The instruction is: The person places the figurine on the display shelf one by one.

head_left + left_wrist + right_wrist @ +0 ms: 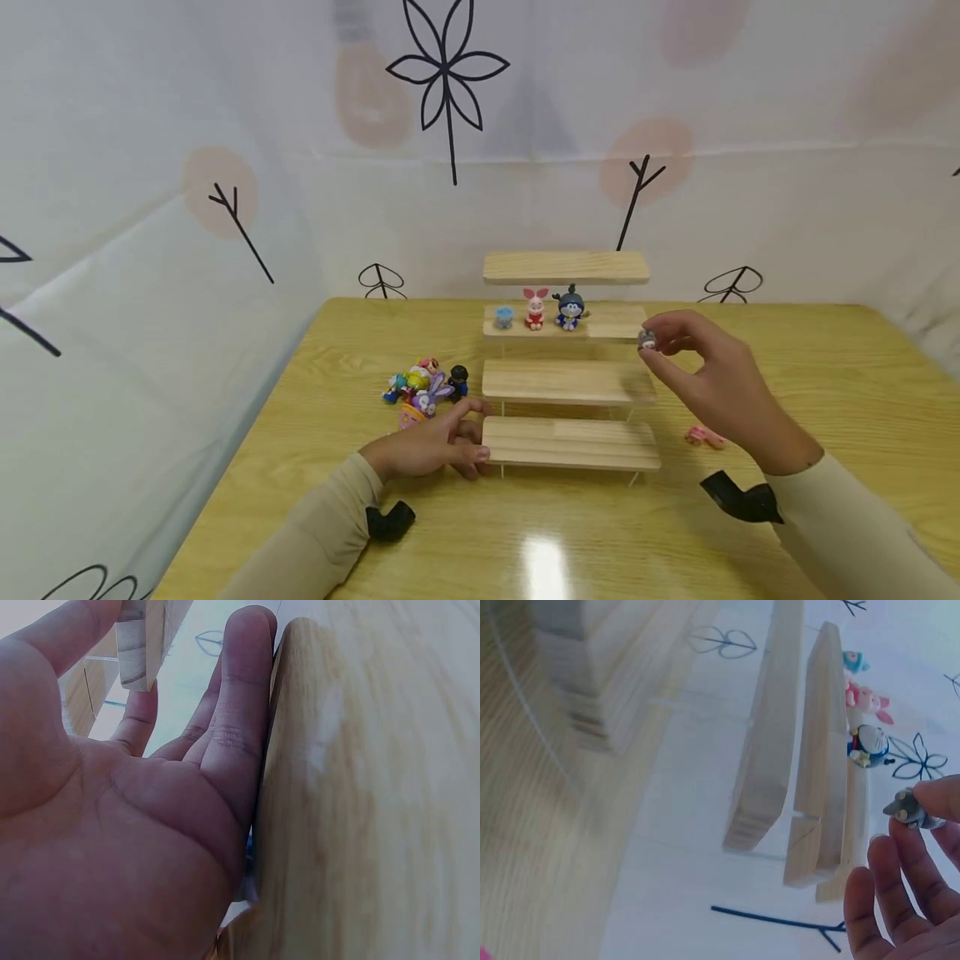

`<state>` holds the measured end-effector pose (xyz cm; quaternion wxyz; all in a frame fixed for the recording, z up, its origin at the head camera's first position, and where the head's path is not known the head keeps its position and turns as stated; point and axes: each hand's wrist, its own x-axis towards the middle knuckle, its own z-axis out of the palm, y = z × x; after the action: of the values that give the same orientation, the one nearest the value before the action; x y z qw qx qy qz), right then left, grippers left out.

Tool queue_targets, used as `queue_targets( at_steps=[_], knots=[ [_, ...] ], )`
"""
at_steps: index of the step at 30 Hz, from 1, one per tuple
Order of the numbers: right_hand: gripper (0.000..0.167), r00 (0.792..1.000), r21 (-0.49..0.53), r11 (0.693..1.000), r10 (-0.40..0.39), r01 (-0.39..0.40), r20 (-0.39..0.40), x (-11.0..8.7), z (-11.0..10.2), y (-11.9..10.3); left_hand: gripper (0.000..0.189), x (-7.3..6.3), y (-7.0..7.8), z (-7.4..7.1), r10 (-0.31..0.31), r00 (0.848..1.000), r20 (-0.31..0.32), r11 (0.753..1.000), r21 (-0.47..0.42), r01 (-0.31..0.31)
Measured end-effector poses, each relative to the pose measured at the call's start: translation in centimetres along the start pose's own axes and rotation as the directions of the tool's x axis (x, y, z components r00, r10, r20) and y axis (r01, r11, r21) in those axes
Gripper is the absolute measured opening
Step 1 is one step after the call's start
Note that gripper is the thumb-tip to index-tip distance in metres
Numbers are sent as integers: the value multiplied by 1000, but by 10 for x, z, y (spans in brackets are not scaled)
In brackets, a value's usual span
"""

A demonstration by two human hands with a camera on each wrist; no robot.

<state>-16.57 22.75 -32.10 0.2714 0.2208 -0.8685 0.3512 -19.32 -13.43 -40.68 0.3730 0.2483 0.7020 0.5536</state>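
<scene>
My right hand (708, 371) pinches a small grey figurine (909, 808) between thumb and fingertips. It holds the toy near the right end of a tiered wooden display stand (570, 442), level with the second tier from the top. On that tier stand a small blue figurine (504, 317), a pink pig figurine (535, 310) and a dark-blue figurine (570, 309). My left hand (435, 442) grips the left end of the lowest tier, thumb toward the front and index finger behind. In the left wrist view, its lower fingers lie along the tabletop (360, 810).
Left of the stand lies a cluster of figurines, among them a purple rabbit (427, 402) and a black-haired figure (458, 380). A pink toy (705, 437) lies right of the stand, under the right forearm. A patterned white cloth (525, 192) hangs behind the table.
</scene>
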Motion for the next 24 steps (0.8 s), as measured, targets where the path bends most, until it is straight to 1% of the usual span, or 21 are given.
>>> queue_targets(
  at_steps=[5, 10, 20, 24],
  knots=[
    [32, 1000, 0, 1000, -22, 22, 3, 17, 10, -3, 50, -2, 0, 0, -2, 1000, -12, 1000, 1, 2],
    [28, 1000, 4, 1000, -11, 11, 11, 28, 18, 0, 50, -2, 0, 0, -12, 1000, -19, 1000, 8, 13],
    [24, 999, -15, 1000, 23, -23, 31, 38, 27, 5, 49, 1, -1, 0, -5, 1000, -16, 1000, 7, 5],
    [24, 999, -4, 1000, 21, -21, 30, 40, 30, 8, 49, 1, -2, 0, -2, 1000, -12, 1000, 5, 2]
  ],
)
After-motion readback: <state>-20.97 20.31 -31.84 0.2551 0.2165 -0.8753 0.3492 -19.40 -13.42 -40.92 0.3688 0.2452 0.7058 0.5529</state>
